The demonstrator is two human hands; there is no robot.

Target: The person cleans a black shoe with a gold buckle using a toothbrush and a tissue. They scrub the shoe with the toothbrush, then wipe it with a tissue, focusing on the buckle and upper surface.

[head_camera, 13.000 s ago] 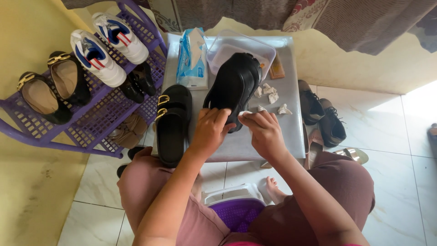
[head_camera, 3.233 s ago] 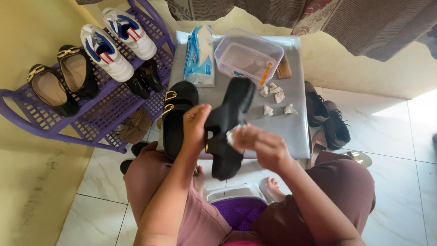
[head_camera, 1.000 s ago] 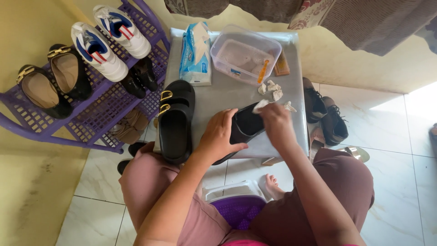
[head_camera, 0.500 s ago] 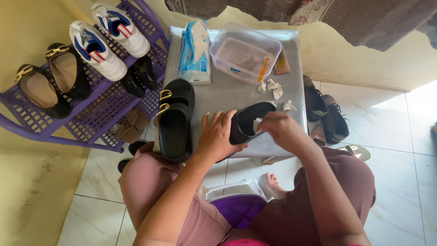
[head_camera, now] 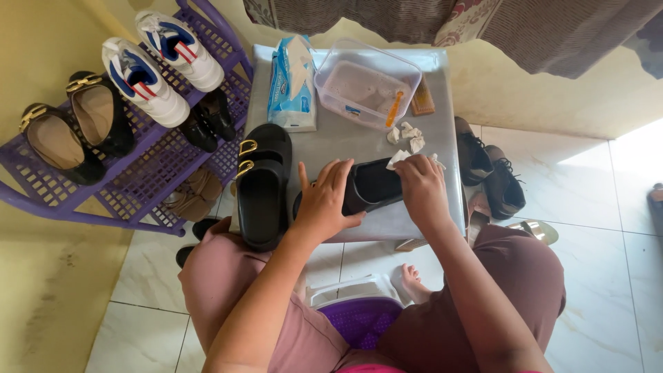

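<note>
The left hand (head_camera: 324, 200) is closed over a black sandal (head_camera: 369, 185) and presses it down near the front edge of the grey table (head_camera: 359, 141). The right hand (head_camera: 423, 190) grips a white tissue (head_camera: 399, 159) against the sandal's far end. The other black sandal (head_camera: 262, 185) lies along the left edge. A clear plastic box (head_camera: 366, 83) stands at the back edge, crumpled tissues (head_camera: 407, 135) just before it.
</note>
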